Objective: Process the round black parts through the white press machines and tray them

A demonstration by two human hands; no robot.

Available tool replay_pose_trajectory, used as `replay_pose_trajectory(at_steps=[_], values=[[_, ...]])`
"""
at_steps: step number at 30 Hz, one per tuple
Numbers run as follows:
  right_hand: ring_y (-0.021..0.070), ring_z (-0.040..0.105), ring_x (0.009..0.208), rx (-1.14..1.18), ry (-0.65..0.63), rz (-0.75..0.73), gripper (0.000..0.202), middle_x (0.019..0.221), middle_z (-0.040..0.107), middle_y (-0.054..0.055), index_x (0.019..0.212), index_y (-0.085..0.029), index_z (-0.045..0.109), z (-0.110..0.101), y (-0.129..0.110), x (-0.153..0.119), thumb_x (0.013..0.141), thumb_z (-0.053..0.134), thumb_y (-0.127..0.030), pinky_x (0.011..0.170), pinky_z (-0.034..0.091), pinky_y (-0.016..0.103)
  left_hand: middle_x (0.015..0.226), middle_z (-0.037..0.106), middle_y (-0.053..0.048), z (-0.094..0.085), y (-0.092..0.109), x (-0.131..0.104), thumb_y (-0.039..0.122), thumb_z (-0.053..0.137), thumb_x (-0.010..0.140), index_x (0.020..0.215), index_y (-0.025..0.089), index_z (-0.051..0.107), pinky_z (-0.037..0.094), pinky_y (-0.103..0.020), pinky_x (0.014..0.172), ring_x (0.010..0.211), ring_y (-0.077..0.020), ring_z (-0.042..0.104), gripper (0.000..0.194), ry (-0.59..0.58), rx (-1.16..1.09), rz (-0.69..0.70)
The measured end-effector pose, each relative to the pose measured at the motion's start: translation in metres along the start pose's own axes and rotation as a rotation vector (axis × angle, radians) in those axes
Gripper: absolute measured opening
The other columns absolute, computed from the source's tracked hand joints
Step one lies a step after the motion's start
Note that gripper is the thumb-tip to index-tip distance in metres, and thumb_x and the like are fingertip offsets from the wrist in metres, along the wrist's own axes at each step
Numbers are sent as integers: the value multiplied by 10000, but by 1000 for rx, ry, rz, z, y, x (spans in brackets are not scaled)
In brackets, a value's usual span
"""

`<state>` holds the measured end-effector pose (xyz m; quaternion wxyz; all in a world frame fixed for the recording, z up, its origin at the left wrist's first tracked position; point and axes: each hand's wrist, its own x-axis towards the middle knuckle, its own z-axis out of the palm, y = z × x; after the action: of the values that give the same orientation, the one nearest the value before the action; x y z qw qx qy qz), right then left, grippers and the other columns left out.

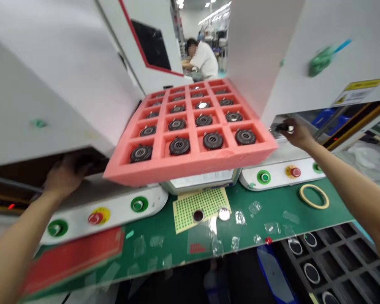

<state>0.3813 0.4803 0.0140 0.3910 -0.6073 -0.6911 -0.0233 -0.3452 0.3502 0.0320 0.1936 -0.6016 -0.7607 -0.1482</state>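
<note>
My left hand (65, 175) reaches into the dark opening of the left machine, its fingers lost in shadow; whether it holds anything cannot be made out. At the opening of the right machine, my right hand (296, 133) has its fingers pinched on a small dark part (281, 127). Between the two machines a pink foam tray (190, 168) lies tilted, with round black parts (179, 146) in its compartments.
Panels with green buttons (139, 204) and red emergency buttons (295, 172) front both machines. A green mat (240, 245) bears a sticker sheet (183, 219), a tape roll (314, 196) and plastic scraps. A black tray (338, 261) is at lower right. Behind sits a person (207, 59).
</note>
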Motion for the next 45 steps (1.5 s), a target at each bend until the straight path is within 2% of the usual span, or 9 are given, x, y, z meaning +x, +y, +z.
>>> replay_pose_trajectory(at_steps=[2,5,10,16,20,27,31,39,45], values=[[278,599,1097,-14,-21,-83,434,1098,651,184,1128,-153,605,-24,-7,-48,852,626,-488,997,427,484,1148,635,-153,-7,4,-51,492,430,851,1186,130,502,510,-465,862,1026,-309,613,499,34,-70,1],[307,547,1193,-9,49,-181,477,1172,616,202,1202,-165,525,-49,-13,-135,857,606,-485,1129,278,545,1248,573,-209,-14,36,-142,406,460,900,1186,131,461,425,-515,998,1183,-325,532,397,35,-298,223],[300,672,925,22,-180,-264,307,953,703,118,1004,-215,554,-20,-15,-237,864,538,-488,957,479,537,1157,660,-107,8,112,-234,295,501,897,1130,204,537,483,-413,946,1082,-261,613,252,-297,-406,472],[275,697,838,20,-342,-194,234,893,717,116,963,-211,546,11,-8,-253,858,488,-412,766,568,421,1097,680,-110,30,142,-244,197,481,867,1108,193,565,517,-410,859,1022,-266,641,255,-383,-421,474],[306,647,1050,33,-388,-168,292,1097,681,154,1040,-186,550,3,-24,-252,822,531,-380,902,518,469,1273,590,-166,21,153,-248,274,482,885,1221,187,517,451,-482,992,1181,-310,565,348,-379,-407,381],[253,619,1069,75,-526,-216,324,1114,669,114,1139,-178,559,48,-134,-263,840,580,-300,932,489,386,1195,621,-166,20,250,-238,412,535,872,1193,196,538,479,-423,941,1146,-315,576,387,-456,-417,283],[254,600,1066,49,-561,-218,390,1135,658,102,1162,-186,539,75,-175,-271,800,648,-283,891,487,355,1131,639,-194,30,279,-229,370,592,840,1140,162,570,499,-443,849,1070,-348,606,366,-485,-407,228],[281,607,969,-58,-613,-183,361,1028,676,114,1156,-149,517,88,-181,-272,816,606,-231,830,426,362,1070,714,-82,17,261,-233,295,651,826,1057,220,642,518,-355,863,1036,-265,635,243,-419,-522,292],[254,621,948,-85,-634,-156,379,1022,682,93,1170,-177,504,88,-190,-273,796,564,-181,788,429,310,1232,645,-121,-32,150,-183,413,538,898,1199,215,582,413,-434,1036,1153,-291,574,364,-119,-498,74]])
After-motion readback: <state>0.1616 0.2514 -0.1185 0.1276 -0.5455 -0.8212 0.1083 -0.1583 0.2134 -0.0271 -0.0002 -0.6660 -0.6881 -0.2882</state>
